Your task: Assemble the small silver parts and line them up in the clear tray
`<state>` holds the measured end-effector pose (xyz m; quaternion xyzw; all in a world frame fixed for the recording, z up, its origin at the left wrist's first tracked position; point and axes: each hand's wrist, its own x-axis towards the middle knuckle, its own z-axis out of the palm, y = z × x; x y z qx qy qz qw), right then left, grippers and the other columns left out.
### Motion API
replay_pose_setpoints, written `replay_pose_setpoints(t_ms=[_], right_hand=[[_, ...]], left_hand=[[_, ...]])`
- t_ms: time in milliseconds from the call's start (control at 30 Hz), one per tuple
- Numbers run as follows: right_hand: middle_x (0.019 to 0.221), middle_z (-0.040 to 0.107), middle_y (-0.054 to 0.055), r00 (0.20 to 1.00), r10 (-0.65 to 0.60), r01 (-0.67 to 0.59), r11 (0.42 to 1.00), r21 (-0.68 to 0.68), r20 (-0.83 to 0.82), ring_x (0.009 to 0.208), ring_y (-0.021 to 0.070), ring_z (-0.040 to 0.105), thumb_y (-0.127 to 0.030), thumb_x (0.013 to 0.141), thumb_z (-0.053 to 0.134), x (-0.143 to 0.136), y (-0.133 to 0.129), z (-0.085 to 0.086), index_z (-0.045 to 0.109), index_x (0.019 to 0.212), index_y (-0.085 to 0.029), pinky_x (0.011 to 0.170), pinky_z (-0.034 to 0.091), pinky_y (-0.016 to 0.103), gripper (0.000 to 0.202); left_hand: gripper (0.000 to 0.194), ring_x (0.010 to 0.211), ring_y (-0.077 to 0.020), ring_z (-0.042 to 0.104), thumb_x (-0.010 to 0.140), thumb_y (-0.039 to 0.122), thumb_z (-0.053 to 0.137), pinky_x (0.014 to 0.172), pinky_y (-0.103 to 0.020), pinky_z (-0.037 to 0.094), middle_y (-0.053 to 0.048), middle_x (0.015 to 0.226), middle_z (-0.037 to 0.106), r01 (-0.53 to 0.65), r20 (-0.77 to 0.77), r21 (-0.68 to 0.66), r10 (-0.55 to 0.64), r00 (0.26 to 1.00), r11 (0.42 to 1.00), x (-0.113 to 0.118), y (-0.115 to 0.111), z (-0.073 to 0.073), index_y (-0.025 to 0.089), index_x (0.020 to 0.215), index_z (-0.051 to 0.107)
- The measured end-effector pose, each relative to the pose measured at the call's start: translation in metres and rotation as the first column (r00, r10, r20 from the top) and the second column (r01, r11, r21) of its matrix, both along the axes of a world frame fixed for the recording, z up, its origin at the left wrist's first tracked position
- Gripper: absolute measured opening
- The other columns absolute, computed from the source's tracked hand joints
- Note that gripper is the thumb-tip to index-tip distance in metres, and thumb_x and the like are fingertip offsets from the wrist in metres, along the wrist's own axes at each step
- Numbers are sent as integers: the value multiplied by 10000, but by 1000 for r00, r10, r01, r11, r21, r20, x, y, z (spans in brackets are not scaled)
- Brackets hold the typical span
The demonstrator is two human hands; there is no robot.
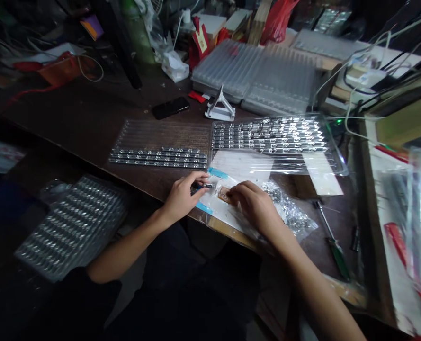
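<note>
My left hand (183, 195) is closed, its thumb and forefinger pinching a small black-and-silver part (208, 186) above a white sheet. Just right of it, the fingers of my right hand (250, 199) are drawn together at a small brown block (225, 194); whatever they hold is hidden. Beside my right hand a clear plastic bag of small shiny metal pieces (288, 208) lies spread open. Strips of blue tape (217, 173) run along the edge of the white sheet (228, 215).
Behind my hands lie a partly filled clear tray (153, 135) and a fuller tray of silver parts (267, 135). A phone (170, 108), a white stand (220, 108) and stacked clear trays (228, 66) sit farther back. A green-handled screwdriver (334, 246) lies right; filled trays (71, 222) are stacked lower left.
</note>
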<state>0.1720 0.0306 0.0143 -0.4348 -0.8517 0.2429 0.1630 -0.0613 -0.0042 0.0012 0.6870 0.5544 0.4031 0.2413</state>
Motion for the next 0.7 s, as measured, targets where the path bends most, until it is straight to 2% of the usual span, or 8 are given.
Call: replay_pose_setpoints(t_ms=[67,133,267,400,567,700], right_hand=[[1031,683,99,998,65,-65,998,-7,-2,894,214,649,-210,991,438,-1,-3,2,701,1069,-192,784,512,313,275],[1033,686,103,993,95,-97,995,29,65,906,231,641,-184,983,454,-3,-6,5,710,1078,-204,784,512,330,274],[999,683,104,974,84,-111,986,121,209,913,251,623,-82,946,473,-6,-10,5,715,1061,-201,752,496,341,293],[967,661,90,959,72,-117,982,152,274,891,234,610,-47,920,514,-7,-13,6,708,1029,-179,728,473,321,258],[964,664,96,952,114,-161,975,151,283,893,233,607,-44,918,531,-9,-15,13,712,1020,-180,745,466,322,249],[1007,682,90,961,129,-164,978,128,247,910,221,624,-57,938,512,-9,-14,15,691,1145,-197,753,469,310,307]], left_hand=[[223,915,-169,698,887,183,668,872,-313,558,-42,1037,738,8,-56,25,-6,998,1000,-7,6,4,205,1108,645],[142,950,-176,686,910,189,630,887,-322,544,-39,1039,733,4,-125,72,5,992,997,-16,19,11,208,1044,674],[119,989,-186,671,917,187,596,917,-328,516,-42,1022,732,-31,-193,147,60,979,989,-30,63,20,190,983,695],[122,948,-186,670,891,180,604,892,-318,512,-44,998,737,-8,-229,115,34,973,993,-33,97,18,178,962,703],[141,927,-200,665,898,213,587,883,-323,504,-55,1000,738,-3,-342,85,32,939,996,-45,103,16,184,963,709],[141,953,-219,665,893,237,595,917,-351,490,-53,1012,742,-10,-434,46,29,900,999,-48,106,18,207,966,712]])
